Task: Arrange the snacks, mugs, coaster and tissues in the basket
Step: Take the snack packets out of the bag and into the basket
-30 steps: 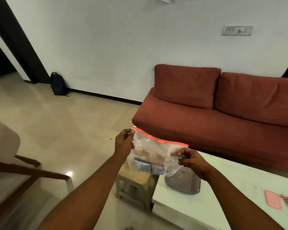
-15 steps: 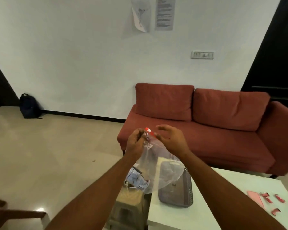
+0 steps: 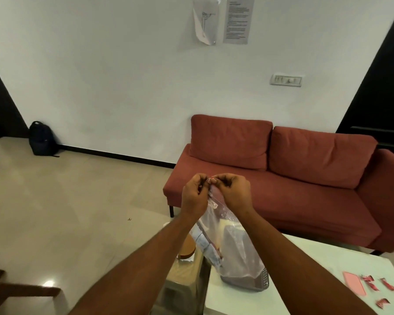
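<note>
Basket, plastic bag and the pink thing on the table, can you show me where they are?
basket (image 3: 263, 280), head view, its holey grey wall at the right corner.
plastic bag (image 3: 234, 251), head view, the middle of its clear side.
pink thing (image 3: 354, 285), head view, the middle of its flat top.

**Colours I See From Here**

I see a rusty red sofa (image 3: 282, 178) at 2 o'clock, against a white wall (image 3: 100, 76). The floor (image 3: 66, 212) is shiny tan. A black backpack (image 3: 42, 138) is at 9 o'clock. In the middle is a see-through bag (image 3: 239, 253) with a pale blue and white packet (image 3: 204, 243) inside. At 5 o'clock I see a white table (image 3: 316, 276), a grey basket (image 3: 259, 280) dotted with holes, a pink coaster (image 3: 354, 286) and red snacks (image 3: 387, 286).
</note>
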